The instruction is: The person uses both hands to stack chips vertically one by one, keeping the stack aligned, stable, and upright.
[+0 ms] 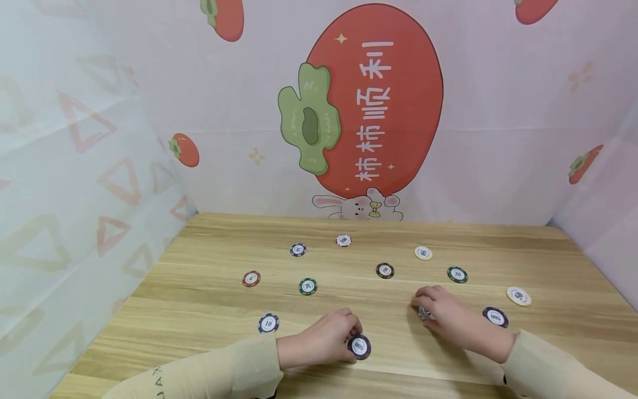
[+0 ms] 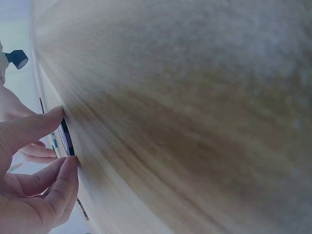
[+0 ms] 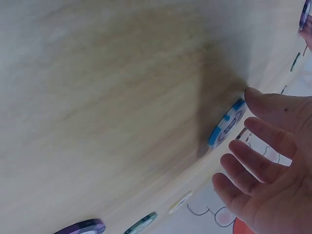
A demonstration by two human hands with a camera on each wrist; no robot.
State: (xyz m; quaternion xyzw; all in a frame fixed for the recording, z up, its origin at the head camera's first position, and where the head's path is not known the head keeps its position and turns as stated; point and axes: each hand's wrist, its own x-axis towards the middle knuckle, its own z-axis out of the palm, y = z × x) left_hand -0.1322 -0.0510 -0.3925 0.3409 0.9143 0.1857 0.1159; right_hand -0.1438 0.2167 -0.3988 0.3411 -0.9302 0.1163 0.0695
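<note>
My left hand (image 1: 321, 339) pinches a purple "500" poker chip (image 1: 360, 347) by its edge, low over the table's near middle. In the left wrist view the thumb and fingertips hold opposite ends of that chip (image 2: 67, 138). Over to the right, my right hand (image 1: 453, 317) hovers around a blue-and-white poker chip (image 1: 425, 314), mostly covered in the head view. The right wrist view shows this chip (image 3: 227, 125) flat on the wood, the thumb at its edge and the other fingers spread loosely. Another purple "500" chip (image 1: 495, 317) lies beside the right wrist.
Several other chips are spread on the wooden table (image 1: 199, 310), among them a blue "10" (image 1: 268, 322), a red "5" (image 1: 251, 278), a green "20" (image 1: 457, 274), a black "100" (image 1: 385, 270) and a white "50" (image 1: 519, 296). Patterned cloth walls (image 1: 498, 122) stand around the table.
</note>
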